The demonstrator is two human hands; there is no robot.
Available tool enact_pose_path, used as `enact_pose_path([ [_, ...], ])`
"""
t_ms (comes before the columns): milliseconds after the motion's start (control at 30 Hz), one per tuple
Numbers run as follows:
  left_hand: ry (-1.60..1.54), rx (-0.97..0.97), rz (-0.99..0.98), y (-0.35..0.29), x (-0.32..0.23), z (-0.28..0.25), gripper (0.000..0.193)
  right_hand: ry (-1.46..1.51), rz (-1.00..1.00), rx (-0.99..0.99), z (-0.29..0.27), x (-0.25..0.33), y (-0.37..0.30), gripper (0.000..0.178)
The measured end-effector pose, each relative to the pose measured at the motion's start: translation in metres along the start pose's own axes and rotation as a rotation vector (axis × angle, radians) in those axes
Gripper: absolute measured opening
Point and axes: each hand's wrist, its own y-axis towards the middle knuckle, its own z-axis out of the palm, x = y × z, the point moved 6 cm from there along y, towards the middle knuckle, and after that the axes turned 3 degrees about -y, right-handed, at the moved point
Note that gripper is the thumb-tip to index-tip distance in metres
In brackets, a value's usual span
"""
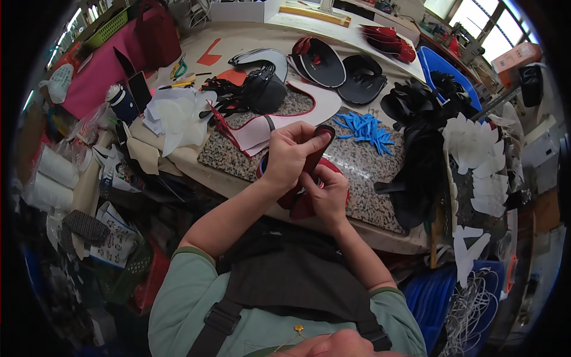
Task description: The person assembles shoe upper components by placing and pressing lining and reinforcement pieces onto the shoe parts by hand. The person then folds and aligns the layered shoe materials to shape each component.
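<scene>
Over the near edge of the granite slab (363, 172), both my hands hold a dark red and black shoe upper (302, 208). My left hand (286, 156) pinches its raised edge between thumb and fingers. Lower and to the right, my right hand (328, 193) closes on the same upper, which my fingers partly cover. Just beyond my left hand lies a pale, red-edged upper (324, 104) with a dark strap. Blue slender pieces (366, 130) are heaped on the slab to the right of my hands.
Black uppers (267, 89) with straps, more dark uppers (361, 78) and white sheets (175, 113) lie farther back. Black pieces (419, 160) are piled on the right, near white cut pieces (476, 154). A blue bin (425, 59), scissors (178, 68) and a bottle (121, 102) stand around.
</scene>
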Motion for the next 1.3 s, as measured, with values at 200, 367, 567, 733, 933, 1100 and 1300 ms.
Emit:
enact_pose_path([
  [200, 0.141, -0.059, 0.103, 0.024, -0.004, -0.024, 0.016, -0.045, 0.111, 0.208, 0.017, -0.015, -0.014, 0.017],
  [367, 0.484, -0.139, 0.194, 0.020, -0.039, -0.065, 0.037, 0.294, 0.261, 0.300, 0.007, -0.031, -0.003, 0.015],
  [567, 0.307, -0.049, -0.837, -0.058, 0.029, -0.134, 0.063, 0.590, 0.253, 0.183, -0.013, -0.022, 0.008, 0.018],
  [733, -0.581, 0.057, -0.438, -0.045, 0.011, -0.048, 0.043, 0.531, 0.377, 0.205, -0.035, -0.006, -0.004, 0.039],
  [933, -0.589, 0.252, -0.396, -0.043, 0.009, -0.003, 0.052, -0.349, -0.149, -0.114, -0.095, 0.075, -0.007, 0.066],
  [1100, -0.449, 0.409, -0.375, -0.043, 0.017, 0.015, 0.052, 0.095, 0.165, 0.213, -0.064, 0.058, 0.000, 0.025],
  [1300, -0.452, 0.212, -0.333, -0.047, 0.038, 0.007, 0.037, -0.116, -0.008, 0.184, -0.053, 0.042, -0.011, 0.023],
])
